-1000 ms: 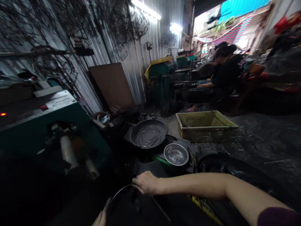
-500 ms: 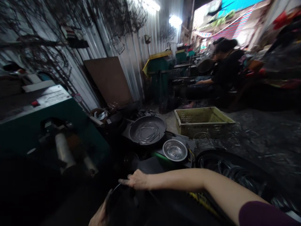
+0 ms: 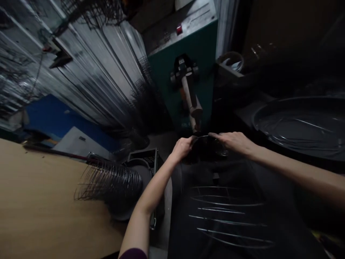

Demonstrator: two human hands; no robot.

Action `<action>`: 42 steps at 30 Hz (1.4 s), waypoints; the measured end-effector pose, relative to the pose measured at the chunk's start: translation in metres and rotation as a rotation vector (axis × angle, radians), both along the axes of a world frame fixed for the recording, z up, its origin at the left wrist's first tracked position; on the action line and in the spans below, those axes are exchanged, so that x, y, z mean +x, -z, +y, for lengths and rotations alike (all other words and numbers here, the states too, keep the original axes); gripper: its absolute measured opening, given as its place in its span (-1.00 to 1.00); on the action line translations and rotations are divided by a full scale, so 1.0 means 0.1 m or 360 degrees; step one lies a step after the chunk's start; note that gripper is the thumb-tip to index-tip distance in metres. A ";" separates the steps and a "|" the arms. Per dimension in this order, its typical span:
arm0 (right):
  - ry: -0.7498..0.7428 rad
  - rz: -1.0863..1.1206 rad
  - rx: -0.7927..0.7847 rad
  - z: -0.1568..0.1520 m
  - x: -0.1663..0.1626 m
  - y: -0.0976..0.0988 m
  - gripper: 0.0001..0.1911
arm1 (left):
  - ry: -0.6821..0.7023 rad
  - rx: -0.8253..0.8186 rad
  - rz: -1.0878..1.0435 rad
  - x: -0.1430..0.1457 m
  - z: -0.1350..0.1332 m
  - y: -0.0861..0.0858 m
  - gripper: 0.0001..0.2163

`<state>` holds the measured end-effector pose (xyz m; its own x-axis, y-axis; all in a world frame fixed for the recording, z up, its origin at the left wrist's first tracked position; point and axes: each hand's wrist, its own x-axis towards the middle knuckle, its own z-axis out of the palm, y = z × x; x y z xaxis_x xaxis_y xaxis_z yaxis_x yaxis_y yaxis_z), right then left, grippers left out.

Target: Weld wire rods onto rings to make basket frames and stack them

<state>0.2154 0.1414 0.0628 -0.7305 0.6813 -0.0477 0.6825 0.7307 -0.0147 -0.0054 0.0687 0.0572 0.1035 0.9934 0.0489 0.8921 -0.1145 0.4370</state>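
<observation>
Though swung round from the earlier aisle view, a close look at both hands, now raised together instead of one sitting low at the frame's bottom edge: left hand (image 3: 183, 148) with fingers curled around the near edge of a thin dark wire hoop (image 3: 207, 145), right hand (image 3: 234, 141) with fingers stretched almost flat across the hoop's far rim, how tight impossible to tell. Hoop held between the two hands, just below a pale rod (image 3: 192, 100) mounted on the front of a green machine (image 3: 207, 61), that machine now straight ahead rather than at the left edge, with a red button (image 3: 179, 29) on its top. To the right, a large black pan (image 3: 299, 124) with thin wires in it, much bigger in frame than before. Beneath the hands, straight and curved wire pieces (image 3: 229, 216) on a dark surface. Lower left, a bunch of wire rings (image 3: 107, 181) beside a tan wooden board (image 3: 40, 205), new to the view. Upper left, a corrugated metal wall (image 3: 91, 68) running diagonally above a blue panel (image 3: 54, 118).
</observation>
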 end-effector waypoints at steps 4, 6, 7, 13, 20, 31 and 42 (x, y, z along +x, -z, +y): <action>0.0039 0.0051 -0.0075 0.17 -0.13 -0.07 -0.43 | 0.0010 0.0017 0.0022 -0.10 0.14 -0.11 -0.70; 0.0054 0.0072 -0.0068 0.23 -0.16 -0.04 -0.44 | 0.0000 0.0017 0.0035 -0.13 0.19 -0.12 -0.69; 0.0058 0.0069 -0.0063 0.25 -0.17 -0.03 -0.44 | 0.0000 0.0016 0.0037 -0.14 0.21 -0.12 -0.69; 0.0083 0.0045 -0.0097 0.27 -0.20 -0.04 -0.44 | 0.0027 0.0028 0.0016 -0.17 0.24 -0.12 -0.71; 0.0088 0.0062 -0.0134 0.28 -0.25 -0.09 -0.46 | 0.0022 0.0011 0.0034 -0.19 0.27 -0.14 -0.73; 0.0138 0.0149 -0.0267 0.37 -0.25 0.01 -0.55 | 0.0047 -0.0032 0.0039 -0.18 0.29 -0.25 -0.72; 0.0118 0.0209 -0.0303 0.37 -0.37 -0.04 -0.51 | 0.0023 0.0049 -0.0005 -0.31 0.27 -0.16 -0.72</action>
<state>0.1781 0.1785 0.0669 -0.6873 0.7210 -0.0879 0.7172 0.6544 -0.2396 -0.0362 0.0955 0.0729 0.1179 0.9898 0.0798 0.8888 -0.1410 0.4360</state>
